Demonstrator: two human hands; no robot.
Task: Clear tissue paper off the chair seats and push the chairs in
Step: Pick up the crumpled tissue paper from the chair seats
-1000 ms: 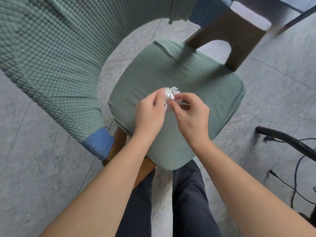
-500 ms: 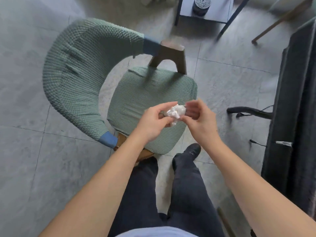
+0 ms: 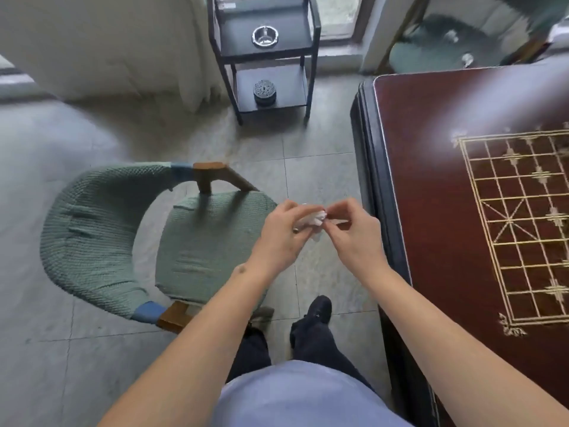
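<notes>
Grey floor (image 3: 92,349) mid-frame: both hands' fingers (image 3: 289,208) pinch the tissue (image 3: 314,218) above the chair (image 3: 209,241); loose scraps could drop back.

Grey tiled floor (image 3: 320,143); at twelve o'clock a black two-tier stand (image 3: 311,44), pale curtain (image 3: 107,41) at eleven, dark table (image 3: 446,211) (gold grid inlaid) at three

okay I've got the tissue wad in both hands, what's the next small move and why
Probably pass the crumpled white tissue wholly into the left hand, freeing the right hand: both now pinch it, the green knit-covered chair seat looks bare, and the chair stands apart from the dark wooden table.
</notes>
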